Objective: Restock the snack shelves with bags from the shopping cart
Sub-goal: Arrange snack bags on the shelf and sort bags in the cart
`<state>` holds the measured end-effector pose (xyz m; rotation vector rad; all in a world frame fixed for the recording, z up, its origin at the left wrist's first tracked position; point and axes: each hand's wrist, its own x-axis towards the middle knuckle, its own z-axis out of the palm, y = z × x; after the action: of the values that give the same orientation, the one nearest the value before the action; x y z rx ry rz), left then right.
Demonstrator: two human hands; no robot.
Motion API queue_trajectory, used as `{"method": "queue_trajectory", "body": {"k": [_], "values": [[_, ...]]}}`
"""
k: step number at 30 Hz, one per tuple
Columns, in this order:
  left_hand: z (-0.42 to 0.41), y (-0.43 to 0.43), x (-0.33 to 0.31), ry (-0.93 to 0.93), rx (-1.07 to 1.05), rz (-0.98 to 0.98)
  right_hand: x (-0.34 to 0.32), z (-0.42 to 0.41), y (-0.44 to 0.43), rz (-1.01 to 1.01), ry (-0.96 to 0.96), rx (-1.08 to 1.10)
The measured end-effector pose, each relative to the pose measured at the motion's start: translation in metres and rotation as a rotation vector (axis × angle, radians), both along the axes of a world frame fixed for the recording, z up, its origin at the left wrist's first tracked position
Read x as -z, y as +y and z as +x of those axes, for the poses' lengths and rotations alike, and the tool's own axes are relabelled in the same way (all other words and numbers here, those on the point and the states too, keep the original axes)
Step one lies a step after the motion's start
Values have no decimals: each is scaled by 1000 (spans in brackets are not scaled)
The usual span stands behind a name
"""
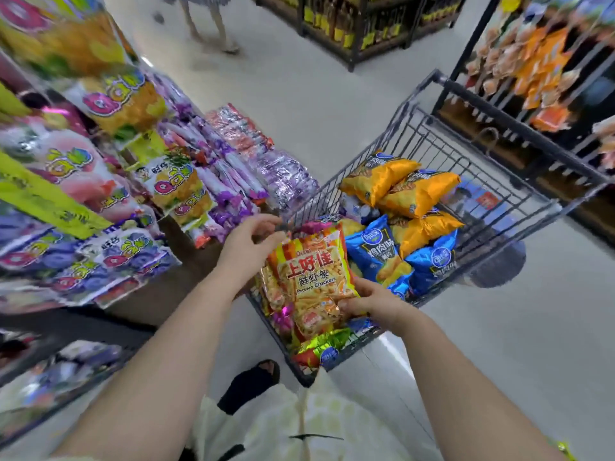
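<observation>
An orange and yellow prawn cracker bag (311, 272) stands upright over the near end of the black wire shopping cart (472, 168). My right hand (369, 302) grips its lower right corner. My left hand (251, 241) pinches its top left edge with thumb and fingers. More of the same bags (276, 294) lie below it in the cart, with blue bags (376, 251) and orange bags (396, 184) further in. The snack shelves (109, 181) at my left hold colourful packets.
A second rack of orange snack packets (539, 64) stands at the right behind the cart. Dark shelves of bottles (366, 21) close the aisle's far end, where a person's legs (213, 24) show. My foot in a black sandal (249, 384) is beside the cart.
</observation>
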<state>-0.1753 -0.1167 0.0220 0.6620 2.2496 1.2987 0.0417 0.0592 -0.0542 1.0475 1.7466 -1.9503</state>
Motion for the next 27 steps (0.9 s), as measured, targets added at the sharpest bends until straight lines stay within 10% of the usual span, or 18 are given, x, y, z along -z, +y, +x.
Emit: {"method": "queue_trajectory", "body": {"k": [12,27], "values": [[156,-172,27,-756,-685,276,-24,-41,-123,-268,93,-234],[223,-457,-55,-413,-1363,647,-120,-97,-458,-226,305,-921]]}}
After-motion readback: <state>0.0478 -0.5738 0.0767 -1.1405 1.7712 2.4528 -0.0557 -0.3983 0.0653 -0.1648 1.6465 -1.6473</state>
